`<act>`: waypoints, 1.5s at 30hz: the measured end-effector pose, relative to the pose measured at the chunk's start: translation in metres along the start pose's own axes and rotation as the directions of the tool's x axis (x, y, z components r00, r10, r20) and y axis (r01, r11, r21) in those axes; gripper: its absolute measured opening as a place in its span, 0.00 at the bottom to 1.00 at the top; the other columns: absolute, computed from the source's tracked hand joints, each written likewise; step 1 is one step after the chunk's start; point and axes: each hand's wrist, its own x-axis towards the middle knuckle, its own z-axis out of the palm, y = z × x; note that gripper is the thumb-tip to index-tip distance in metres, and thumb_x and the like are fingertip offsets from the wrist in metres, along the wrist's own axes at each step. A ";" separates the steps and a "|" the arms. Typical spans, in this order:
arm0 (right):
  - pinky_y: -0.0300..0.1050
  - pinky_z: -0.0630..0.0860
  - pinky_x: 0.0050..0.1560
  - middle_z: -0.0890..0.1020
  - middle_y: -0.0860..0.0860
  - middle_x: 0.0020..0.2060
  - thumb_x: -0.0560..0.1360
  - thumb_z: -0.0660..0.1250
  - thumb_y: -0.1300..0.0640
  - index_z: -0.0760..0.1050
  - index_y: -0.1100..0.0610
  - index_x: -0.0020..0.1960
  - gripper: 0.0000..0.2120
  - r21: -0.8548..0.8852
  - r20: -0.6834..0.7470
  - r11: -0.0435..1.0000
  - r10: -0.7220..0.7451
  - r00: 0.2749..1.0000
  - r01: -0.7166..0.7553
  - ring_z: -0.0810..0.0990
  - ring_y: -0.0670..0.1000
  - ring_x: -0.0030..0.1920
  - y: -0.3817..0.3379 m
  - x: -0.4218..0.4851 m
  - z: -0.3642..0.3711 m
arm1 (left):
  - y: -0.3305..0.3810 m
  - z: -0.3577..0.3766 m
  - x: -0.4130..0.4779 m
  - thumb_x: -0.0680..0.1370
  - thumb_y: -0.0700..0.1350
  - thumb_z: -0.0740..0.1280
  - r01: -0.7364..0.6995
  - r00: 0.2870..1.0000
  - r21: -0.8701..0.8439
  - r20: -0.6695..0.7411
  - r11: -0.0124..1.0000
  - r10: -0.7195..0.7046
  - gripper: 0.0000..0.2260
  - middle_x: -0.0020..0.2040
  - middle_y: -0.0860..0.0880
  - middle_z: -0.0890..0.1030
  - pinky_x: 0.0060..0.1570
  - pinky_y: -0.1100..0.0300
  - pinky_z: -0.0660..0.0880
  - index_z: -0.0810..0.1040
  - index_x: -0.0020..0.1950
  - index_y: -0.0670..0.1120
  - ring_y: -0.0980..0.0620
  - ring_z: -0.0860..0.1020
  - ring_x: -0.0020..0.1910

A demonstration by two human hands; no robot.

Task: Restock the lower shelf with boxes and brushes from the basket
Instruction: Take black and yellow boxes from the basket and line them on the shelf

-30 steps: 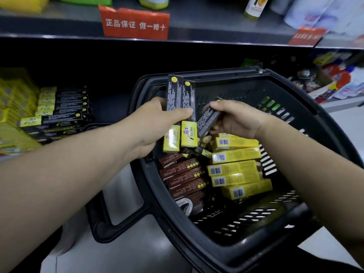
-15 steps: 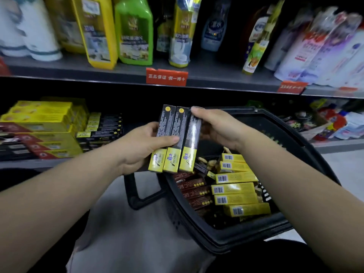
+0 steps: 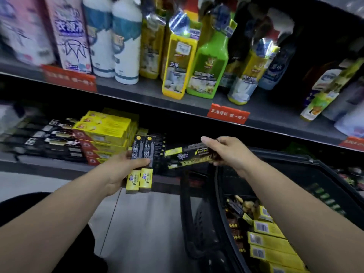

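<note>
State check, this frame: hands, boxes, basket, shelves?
left hand: grips two black-and-yellow boxes, upright
right hand: grips sideways box, blurred, not yet shelved
basket: holds barcode boxes, lying flat
lower shelf: yellow stack lying flat
upper-shelf bottles: upright

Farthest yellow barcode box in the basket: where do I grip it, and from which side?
I'd pinch the yellow barcode box across its narrow width, from above: it sits packed among other boxes inside the basket, so only its top face is open.
</note>
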 end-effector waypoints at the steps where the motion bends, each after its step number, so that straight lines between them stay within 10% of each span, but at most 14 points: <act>1: 0.38 0.74 0.29 0.75 0.51 0.31 0.66 0.71 0.38 0.69 0.56 0.37 0.21 -0.060 -0.042 0.998 -0.016 0.999 0.013 0.77 0.44 0.27 0.003 0.009 0.009 | -0.001 -0.007 0.007 0.74 0.39 0.70 0.008 1.000 -0.016 -0.026 1.000 -0.008 0.19 0.51 0.37 0.82 0.43 0.37 0.79 0.71 0.62 0.42 0.38 0.81 0.44; 5: 0.40 0.69 0.35 0.76 0.43 0.21 0.71 0.70 0.43 0.71 0.52 0.28 0.19 -0.188 -0.135 0.978 -0.112 0.984 0.086 0.73 0.40 0.25 0.011 0.057 0.049 | -0.022 -0.017 0.031 0.73 0.39 0.71 0.068 0.990 -0.059 -0.120 0.996 -0.074 0.14 0.50 0.37 0.81 0.49 0.36 0.77 0.71 0.56 0.42 0.37 0.81 0.45; 9: 0.46 0.73 0.46 0.82 0.51 0.37 0.75 0.67 0.50 0.79 0.56 0.46 0.09 -0.272 -0.048 0.954 -0.143 0.989 0.125 0.78 0.51 0.38 0.015 0.105 0.091 | -0.045 -0.018 0.049 0.74 0.38 0.70 0.149 0.983 -0.101 -0.091 0.984 -0.159 0.15 0.47 0.39 0.82 0.46 0.43 0.79 0.73 0.59 0.40 0.40 0.80 0.42; 19: 0.44 0.70 0.56 0.74 0.54 0.61 0.79 0.61 0.52 0.69 0.52 0.64 0.14 -0.634 0.279 0.762 0.066 0.958 0.133 0.73 0.52 0.55 0.034 0.174 0.145 | -0.059 -0.022 0.073 0.76 0.39 0.68 0.219 0.961 -0.252 -0.109 0.943 -0.252 0.05 0.36 0.43 0.79 0.20 0.60 0.72 0.74 0.50 0.43 0.46 0.78 0.24; 25: 0.46 0.67 0.65 0.63 0.55 0.71 0.72 0.71 0.48 0.57 0.47 0.73 0.36 -0.676 0.411 0.715 0.167 0.896 0.177 0.68 0.56 0.67 0.045 0.173 0.149 | -0.055 -0.009 0.084 0.75 0.40 0.69 0.205 0.957 -0.323 -0.133 0.924 -0.259 0.13 0.38 0.42 0.78 0.18 0.60 0.72 0.73 0.58 0.40 0.47 0.76 0.25; 32: 0.43 0.67 0.60 0.62 0.56 0.71 0.74 0.69 0.49 0.56 0.48 0.74 0.34 -0.725 0.424 0.642 0.130 0.896 0.249 0.69 0.56 0.66 0.038 0.168 0.152 | -0.043 0.001 0.091 0.74 0.40 0.71 0.180 0.960 -0.374 -0.136 0.910 -0.245 0.06 0.36 0.44 0.78 0.25 0.58 0.76 0.76 0.48 0.43 0.47 0.76 0.30; 37: 0.43 0.73 0.54 0.76 0.49 0.58 0.77 0.59 0.42 0.70 0.47 0.62 0.16 -0.229 0.423 0.969 0.013 0.906 0.093 0.75 0.49 0.58 0.007 0.152 0.146 | -0.038 0.005 0.097 0.71 0.38 0.73 0.094 0.975 -0.364 -0.155 0.927 -0.160 0.13 0.46 0.42 0.82 0.43 0.49 0.79 0.77 0.54 0.40 0.44 0.79 0.39; 41: 0.46 0.78 0.54 0.78 0.50 0.54 0.78 0.62 0.54 0.68 0.47 0.65 0.16 -0.013 0.635 0.991 0.113 0.764 -0.135 0.78 0.50 0.54 0.003 0.143 0.141 | -0.035 0.005 0.100 0.71 0.41 0.74 0.063 0.988 -0.334 -0.115 0.940 -0.107 0.17 0.49 0.43 0.82 0.40 0.54 0.77 0.77 0.57 0.41 0.46 0.80 0.41; 45: 0.40 0.78 0.40 0.81 0.51 0.48 0.77 0.64 0.52 0.75 0.49 0.55 0.07 0.069 0.446 0.991 0.074 0.892 -0.116 0.79 0.49 0.46 0.000 0.155 0.124 | -0.038 0.001 0.106 0.73 0.50 0.71 0.072 0.964 -0.323 -0.220 0.944 -0.149 0.18 0.49 0.44 0.80 0.44 0.50 0.76 0.74 0.59 0.44 0.46 0.77 0.42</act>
